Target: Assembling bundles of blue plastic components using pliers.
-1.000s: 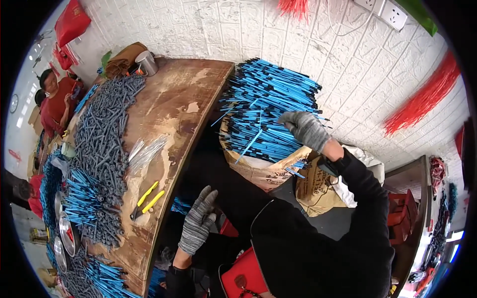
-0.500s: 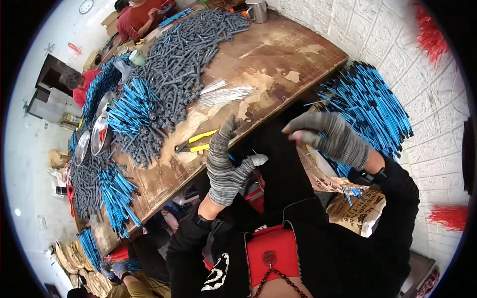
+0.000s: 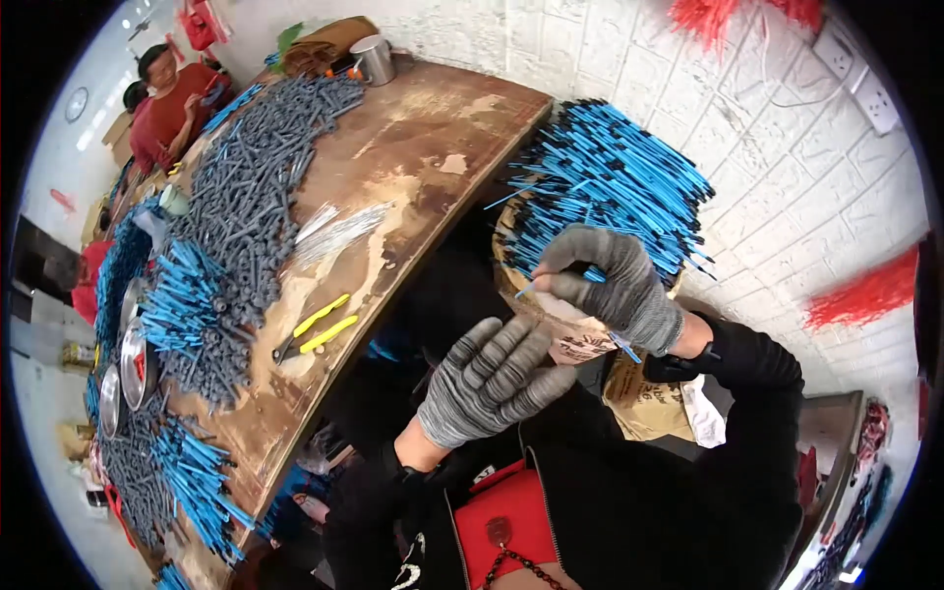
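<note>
Blue rods (image 3: 629,177) are heaped in a sack (image 3: 580,348) beside the table (image 3: 423,128). Over its near rim, the right hand's (image 3: 624,290) thumb and forefinger are held close together; whether a rod is clamped cannot be told. The left hand (image 3: 487,382) is spread, fingers apart. Pliers (image 3: 329,334) and grey pieces (image 3: 246,157) are laid on the table.

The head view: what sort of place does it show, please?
Probably an assembly workshop: a worn wooden table carries a large heap of grey tubular pieces and a yellow-handled hand tool, and beside it an open sack is packed with blue rods.
</note>
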### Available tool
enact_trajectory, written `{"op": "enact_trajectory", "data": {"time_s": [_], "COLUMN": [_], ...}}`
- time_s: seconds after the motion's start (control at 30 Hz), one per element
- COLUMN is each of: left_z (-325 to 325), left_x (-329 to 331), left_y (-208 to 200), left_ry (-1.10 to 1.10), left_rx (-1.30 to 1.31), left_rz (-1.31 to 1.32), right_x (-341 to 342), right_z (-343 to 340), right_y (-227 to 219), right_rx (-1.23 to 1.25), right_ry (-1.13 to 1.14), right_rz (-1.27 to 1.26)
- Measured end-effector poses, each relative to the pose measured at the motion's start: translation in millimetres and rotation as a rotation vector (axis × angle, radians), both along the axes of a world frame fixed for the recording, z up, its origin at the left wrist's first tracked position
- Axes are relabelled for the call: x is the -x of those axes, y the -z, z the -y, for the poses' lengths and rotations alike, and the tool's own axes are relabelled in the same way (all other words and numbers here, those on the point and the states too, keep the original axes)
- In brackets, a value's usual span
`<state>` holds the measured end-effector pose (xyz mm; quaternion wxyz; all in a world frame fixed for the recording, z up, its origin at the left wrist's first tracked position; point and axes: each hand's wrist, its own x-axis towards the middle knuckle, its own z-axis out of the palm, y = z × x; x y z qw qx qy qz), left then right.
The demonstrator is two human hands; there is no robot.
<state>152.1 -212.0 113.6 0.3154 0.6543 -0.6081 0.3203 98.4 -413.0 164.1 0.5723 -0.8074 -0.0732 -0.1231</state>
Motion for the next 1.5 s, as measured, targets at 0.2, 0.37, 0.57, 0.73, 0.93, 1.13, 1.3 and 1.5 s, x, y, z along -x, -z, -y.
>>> {"op": "enact_trajectory", "data": {"time_s": [0.2, 0.37, 0.57, 0.73, 0.93, 1.13, 1.3, 1.5], "left_z": [0.7, -6.3, -4.2, 23.1, 47.5, 31.2, 12.8, -1.6], "left_x": [-2.4, -29.1, -50.8, -65.6, -67.1, -69.8, -70.8, -63.6], "left_y": [35.2, 45.0, 65.3, 68.1, 61.6, 61.2, 65.2, 57.6], "left_ry": [-0.019, -0.043, -0.079, 0.005, 0.143, 0.119, 0.089, 0.082], "left_rx": [-0.198, -0.323, -0.481, -0.500, -0.488, -0.474, -0.410, -0.287], "left_rz": [-0.110, -0.183, -0.288, -0.300, -0.254, -0.290, -0.330, -0.608], "right_x": [57.1, -28.7, -125.7, -115.9, -103.0, -116.3, -123.8, -111.5], "right_z": [109.4, 132.9, 179.8, 189.2, 213.3, 236.1, 215.5, 200.2], "right_y": [68.7, 56.3, 93.6, 103.5, 97.1, 68.0, 42.2, -20.7], "right_rx": [0.814, 1.330, 1.332, 1.255, 1.211, 0.973, 0.422, 0.061], "right_ry": [-0.246, 0.196, 0.342, 0.524, 0.390, 0.476, 0.626, 0.546], "right_rz": [-0.537, -0.554, -0.279, -0.310, -0.269, -0.284, -0.341, -0.094]}}
